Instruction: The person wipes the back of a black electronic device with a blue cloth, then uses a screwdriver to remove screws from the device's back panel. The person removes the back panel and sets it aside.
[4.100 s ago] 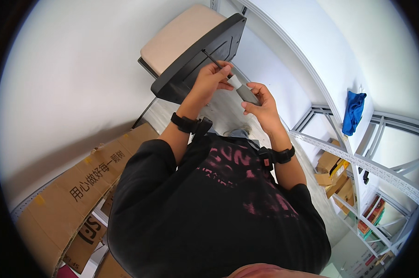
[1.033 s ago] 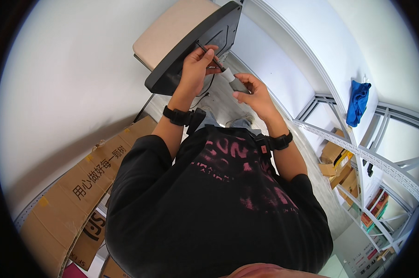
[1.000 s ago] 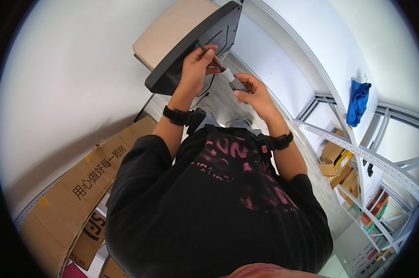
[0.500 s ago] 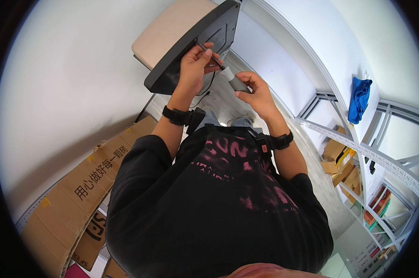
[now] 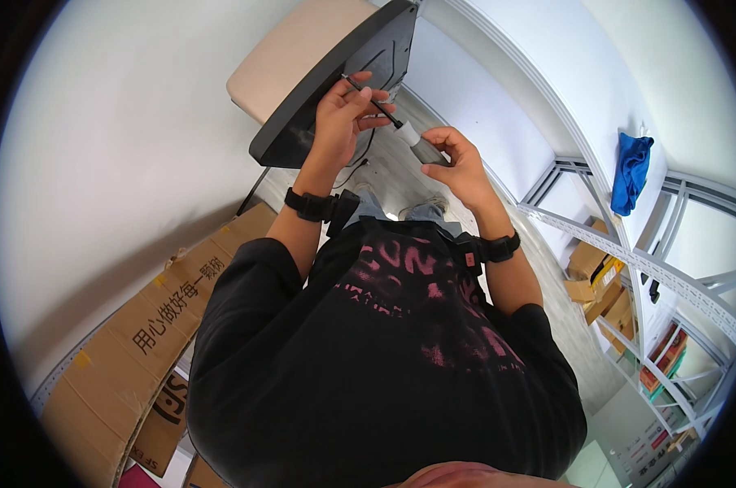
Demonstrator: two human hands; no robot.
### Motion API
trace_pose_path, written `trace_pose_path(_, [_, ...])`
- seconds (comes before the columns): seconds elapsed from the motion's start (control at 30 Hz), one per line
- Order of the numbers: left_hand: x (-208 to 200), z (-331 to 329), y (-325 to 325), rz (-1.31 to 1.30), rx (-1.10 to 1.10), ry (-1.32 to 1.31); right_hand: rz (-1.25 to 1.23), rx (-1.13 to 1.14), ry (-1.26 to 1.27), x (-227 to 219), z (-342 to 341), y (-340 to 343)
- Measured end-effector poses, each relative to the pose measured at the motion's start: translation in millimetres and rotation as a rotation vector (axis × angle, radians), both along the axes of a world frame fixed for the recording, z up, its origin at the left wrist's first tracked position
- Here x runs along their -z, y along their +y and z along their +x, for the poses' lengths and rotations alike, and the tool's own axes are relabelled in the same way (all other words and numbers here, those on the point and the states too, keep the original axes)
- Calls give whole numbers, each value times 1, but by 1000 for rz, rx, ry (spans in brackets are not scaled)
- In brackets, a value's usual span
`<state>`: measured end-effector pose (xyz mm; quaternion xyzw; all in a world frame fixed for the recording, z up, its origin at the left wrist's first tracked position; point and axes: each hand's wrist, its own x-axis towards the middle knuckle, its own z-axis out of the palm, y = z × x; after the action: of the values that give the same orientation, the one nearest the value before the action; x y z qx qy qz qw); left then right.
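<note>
Grey-handled, with a white collar and a thin dark shaft, the screwdriver (image 5: pixel 409 134) is up in the air between the two hands that I watch from far off. I see the right hand (image 5: pixel 460 165) holding the grey handle, thumb and fingers close together around it. I see the left hand (image 5: pixel 342 115) curled around the dark shaft, with the thumb near the first finger and the other fingers spread a little. The shaft slants up to the left, and its tip meets the flat face of a big black panel (image 5: pixel 389 49), close to the middle of its thick edge. The tip is too small for me to tell if it sits in a hole. A smooth beige block (image 5: pixel 299 49) is joined to the other side of the panel. Below, I can see a black cable (image 5: pixel 362 165) over the pale grey floor (image 5: pixel 396 172). Off to the right, a bright blue cloth (image 5: pixel 631 175) hangs above brown cardboard boxes (image 5: pixel 586 259) in a pale metal rack (image 5: pixel 677 281).
</note>
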<state>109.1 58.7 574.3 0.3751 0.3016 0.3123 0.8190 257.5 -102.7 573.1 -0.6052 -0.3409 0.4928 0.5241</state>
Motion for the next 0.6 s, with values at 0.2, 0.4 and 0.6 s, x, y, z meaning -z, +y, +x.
trace_pose_path(0.2, [-4,7,-1,-12,31,-112,15,0,31,1,22,-16])
trace_pose_path(0.4, [-5,57,-9,112,152,-105,74,101,88,-4,49,-49])
trace_pose_path(0.6, [-9,147,-30,162,345,-84,62,371,222,-9,85,-99])
